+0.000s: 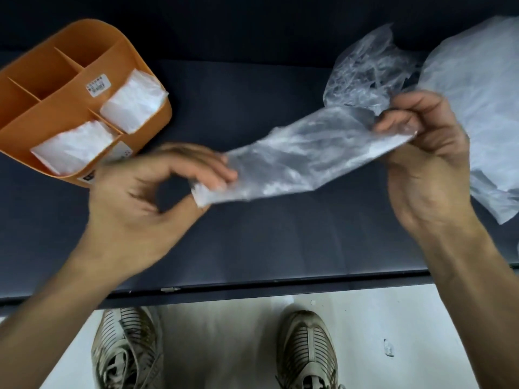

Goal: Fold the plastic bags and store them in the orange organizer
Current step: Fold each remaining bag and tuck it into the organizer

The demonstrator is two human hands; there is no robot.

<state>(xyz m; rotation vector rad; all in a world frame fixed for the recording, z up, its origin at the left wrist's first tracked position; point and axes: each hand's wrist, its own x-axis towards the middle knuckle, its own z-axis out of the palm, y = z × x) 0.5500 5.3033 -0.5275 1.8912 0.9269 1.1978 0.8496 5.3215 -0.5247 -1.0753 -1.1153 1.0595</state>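
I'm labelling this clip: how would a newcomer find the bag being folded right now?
Start at the dark table, right of the orange organizer. The long clear strip stretched between the left hand and right hand is it. Unlike the loose bags beyond, it is flattened and lifted.

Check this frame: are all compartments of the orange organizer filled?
No: two folded bags fill the organizer's near compartments; the rest are empty.

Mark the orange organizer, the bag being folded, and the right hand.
orange organizer (pixel 165 113): head view, bare right wall.
bag being folded (pixel 303 158): head view, middle of the strip.
right hand (pixel 427 153): head view, palm, pinching the bag's right end.
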